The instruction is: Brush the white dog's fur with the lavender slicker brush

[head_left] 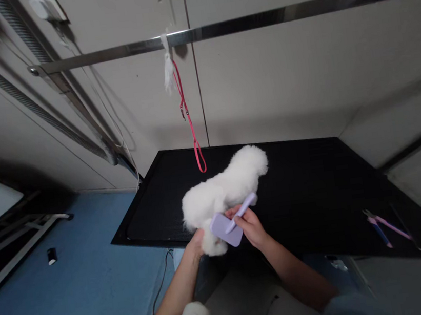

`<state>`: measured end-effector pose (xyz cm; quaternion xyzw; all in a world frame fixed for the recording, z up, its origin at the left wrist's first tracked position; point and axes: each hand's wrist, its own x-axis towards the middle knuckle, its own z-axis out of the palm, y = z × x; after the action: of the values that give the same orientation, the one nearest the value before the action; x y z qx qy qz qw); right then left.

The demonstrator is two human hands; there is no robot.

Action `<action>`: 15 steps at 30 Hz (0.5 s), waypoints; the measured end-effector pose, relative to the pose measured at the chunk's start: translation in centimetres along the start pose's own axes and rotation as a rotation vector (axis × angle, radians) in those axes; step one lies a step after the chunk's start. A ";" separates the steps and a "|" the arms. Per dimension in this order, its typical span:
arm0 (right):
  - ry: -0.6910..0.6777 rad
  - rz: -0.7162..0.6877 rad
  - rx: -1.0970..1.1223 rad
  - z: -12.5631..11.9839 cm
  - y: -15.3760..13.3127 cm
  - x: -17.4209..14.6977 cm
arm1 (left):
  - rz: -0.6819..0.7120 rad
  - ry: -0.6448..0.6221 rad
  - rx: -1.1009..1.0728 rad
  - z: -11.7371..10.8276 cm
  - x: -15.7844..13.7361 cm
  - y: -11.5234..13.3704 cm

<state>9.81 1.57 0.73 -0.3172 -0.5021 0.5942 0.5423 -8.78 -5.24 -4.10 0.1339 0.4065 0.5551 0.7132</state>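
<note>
I see the dog [232,180] by the near edge of the bench [306,181] | left hand [197,241] grips its leg [214,247], fingers partly hidden | right hand [252,228] pinches the brush [226,230], just beside that leg | clippers [376,224] near right corner

The brush [230,226] looks smooth plastic, the fur [226,185] fluffy, the bar [239,25] glossy metal

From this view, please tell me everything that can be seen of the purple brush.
The purple brush looks plastic, with a flat, rectangular, round-cornered head and a slim handle slanting up rightward. The head's back faces the camera; its underside is hidden. The right hand holds the handle beside the white dog; fur contact is unclear.
</note>
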 end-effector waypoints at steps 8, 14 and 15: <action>0.035 0.049 0.129 -0.2 -0.3 3.6 | 0.191 0.098 -0.170 1.2 0.6 -1.2; 0.399 -0.128 0.174 -3.3 -3.3 4.7 | 0.216 0.121 -0.228 1.7 0.2 -1.1; 0.342 -0.096 0.167 -3.7 -3.8 4.2 | 0.213 0.117 -0.230 1.7 0.1 -1.0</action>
<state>13.59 6.16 3.94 -0.3431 -0.3663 0.5446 0.6720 -6.88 -5.08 -3.71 0.0613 0.3647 0.6771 0.6362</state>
